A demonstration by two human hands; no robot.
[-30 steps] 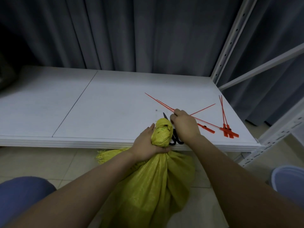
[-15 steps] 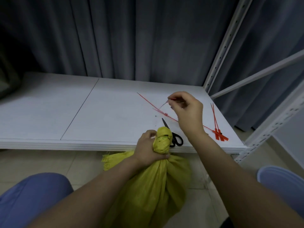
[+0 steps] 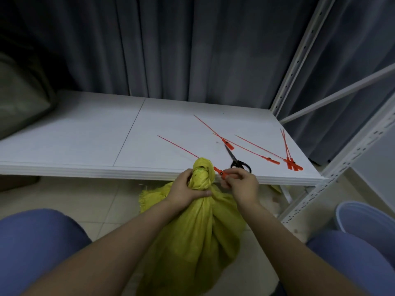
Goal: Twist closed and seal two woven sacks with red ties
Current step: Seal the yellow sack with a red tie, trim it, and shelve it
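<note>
A yellow woven sack (image 3: 198, 238) is seen standing on the tiled floor (image 3: 89, 197) against the front edge of the white counter (image 3: 85, 135), between the person's knees. Its neck is twisted into a tight knob (image 3: 202, 174) that rises just above the counter edge. The left hand (image 3: 185, 192) is closed around the twisted neck, just below the knob, with the thumb laid across the cloth. The right hand (image 3: 242, 185), at about 3 o'clock from the knob, is closed in a pinch on the tag end of a red tie (image 3: 220, 172); the thin tail of that tie (image 3: 177, 145) is seen running out from behind the knob toward 10 o'clock across the counter. Whether the tie is already wrapped around the neck cannot be told, as the knob hides that part. Black scissors (image 3: 236, 160) lie on the counter just beyond the right hand, at about 1 o'clock from the knob, blades pointing away from the person. Further red ties are noted on the counter: one (image 3: 215, 133) crossing near the scissor tips, two long ones (image 3: 256, 153) running toward 4 o'clock, and a small bunch (image 3: 288, 154) near the right-hand edge. A white shelf upright (image 3: 297, 54) stands at the right rear corner, with a grey curtain (image 3: 171, 45) behind. A pale blue bucket (image 3: 363, 216) is seen on the floor at 4 o'clock.
</note>
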